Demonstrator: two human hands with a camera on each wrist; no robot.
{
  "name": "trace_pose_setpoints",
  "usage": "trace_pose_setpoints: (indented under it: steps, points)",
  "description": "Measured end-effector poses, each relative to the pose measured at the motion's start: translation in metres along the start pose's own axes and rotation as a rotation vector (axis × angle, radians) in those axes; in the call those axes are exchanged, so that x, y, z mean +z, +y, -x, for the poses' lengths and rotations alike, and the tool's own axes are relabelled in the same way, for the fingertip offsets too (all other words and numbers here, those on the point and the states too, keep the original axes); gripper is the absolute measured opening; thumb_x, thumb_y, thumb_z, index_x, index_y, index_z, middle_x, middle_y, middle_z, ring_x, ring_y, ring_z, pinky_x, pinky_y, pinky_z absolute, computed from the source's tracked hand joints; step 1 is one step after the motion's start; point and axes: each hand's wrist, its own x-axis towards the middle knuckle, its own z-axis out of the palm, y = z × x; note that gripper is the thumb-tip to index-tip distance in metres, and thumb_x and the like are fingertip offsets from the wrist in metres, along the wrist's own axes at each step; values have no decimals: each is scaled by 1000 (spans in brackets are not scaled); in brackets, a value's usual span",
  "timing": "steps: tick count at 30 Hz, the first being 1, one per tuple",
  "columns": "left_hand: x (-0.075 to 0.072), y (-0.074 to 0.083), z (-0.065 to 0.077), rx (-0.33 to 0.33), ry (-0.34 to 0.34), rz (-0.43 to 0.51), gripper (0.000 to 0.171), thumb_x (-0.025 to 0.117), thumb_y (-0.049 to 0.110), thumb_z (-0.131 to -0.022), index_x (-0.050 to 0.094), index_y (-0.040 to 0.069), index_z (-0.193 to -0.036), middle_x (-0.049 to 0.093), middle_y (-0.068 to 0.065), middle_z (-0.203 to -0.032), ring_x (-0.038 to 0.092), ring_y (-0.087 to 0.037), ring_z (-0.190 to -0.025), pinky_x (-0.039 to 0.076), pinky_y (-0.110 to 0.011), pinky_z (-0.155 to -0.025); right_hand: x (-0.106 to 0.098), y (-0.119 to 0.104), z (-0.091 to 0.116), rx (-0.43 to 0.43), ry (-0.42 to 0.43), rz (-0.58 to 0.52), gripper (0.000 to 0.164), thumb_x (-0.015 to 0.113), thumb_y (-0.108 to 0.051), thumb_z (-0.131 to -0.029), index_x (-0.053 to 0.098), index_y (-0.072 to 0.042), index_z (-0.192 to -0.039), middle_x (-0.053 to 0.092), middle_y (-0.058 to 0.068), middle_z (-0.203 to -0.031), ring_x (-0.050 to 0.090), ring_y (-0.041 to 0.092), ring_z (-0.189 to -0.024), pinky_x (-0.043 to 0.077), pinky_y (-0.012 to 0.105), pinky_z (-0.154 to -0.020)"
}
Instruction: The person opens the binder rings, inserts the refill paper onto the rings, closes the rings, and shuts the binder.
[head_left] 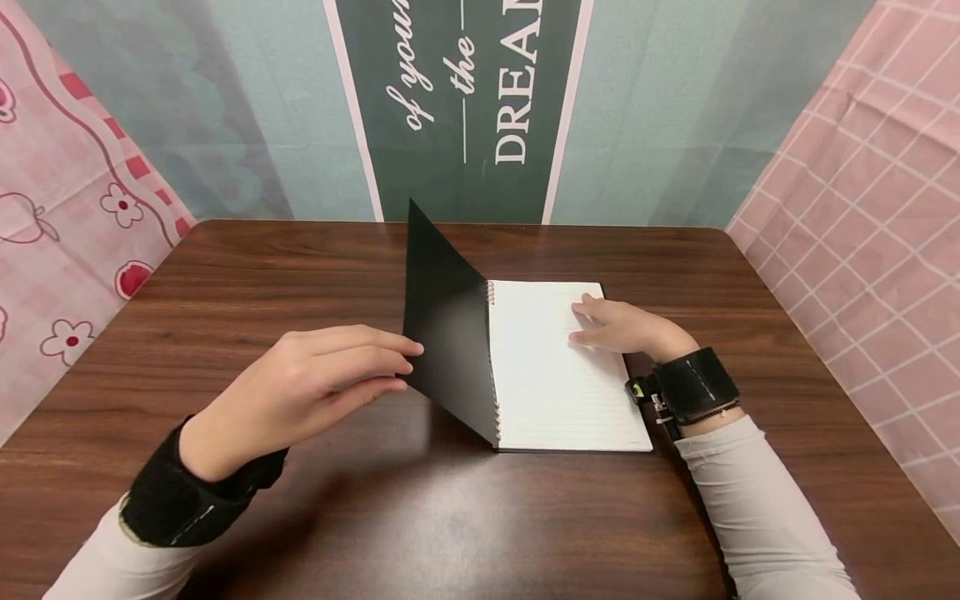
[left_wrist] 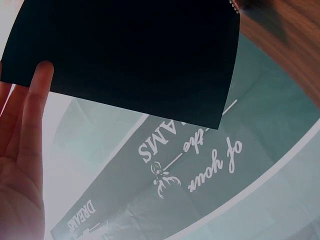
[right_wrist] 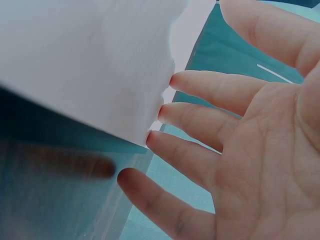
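Note:
A spiral notebook (head_left: pixel 555 383) lies on the table with its lined white page showing and its black cover (head_left: pixel 450 333) raised at a steep angle. At the cover's free edge, my left hand (head_left: pixel 330 375) holds it with fingers fairly straight. The left wrist view shows one finger (left_wrist: pixel 42 75) on the near face of the cover (left_wrist: pixel 135 50), while others pass behind its edge. My right hand (head_left: pixel 622 325) rests fingertips on the page's upper right part. In the right wrist view, several spread fingers (right_wrist: pixel 185 117) reach the page edge (right_wrist: pixel 125 75).
The dark brown wooden table (head_left: pixel 450 533) extends around the notebook. Behind it hangs a green cloth with white lettering (head_left: pixel 472 92). Pink patterned cloths flank the left (head_left: pixel 75 242) and right (head_left: pixel 885 208). A black band with a small camera (head_left: pixel 693 387) wraps the right wrist.

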Motion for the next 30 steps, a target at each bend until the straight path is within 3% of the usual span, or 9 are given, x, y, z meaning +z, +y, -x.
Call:
trace_pose_setpoints:
  steps: [30]
  points:
    - [13,-2,-17,75,38,76,19,59,16,-100,72,3,-101,73,-9,-106,70,-17,-96,54,-23,-87,1,-1,2,16,-2,2,68,54,-29,-102,25,6,-153,8,30,-162,9,45,-152,15,58,-120]
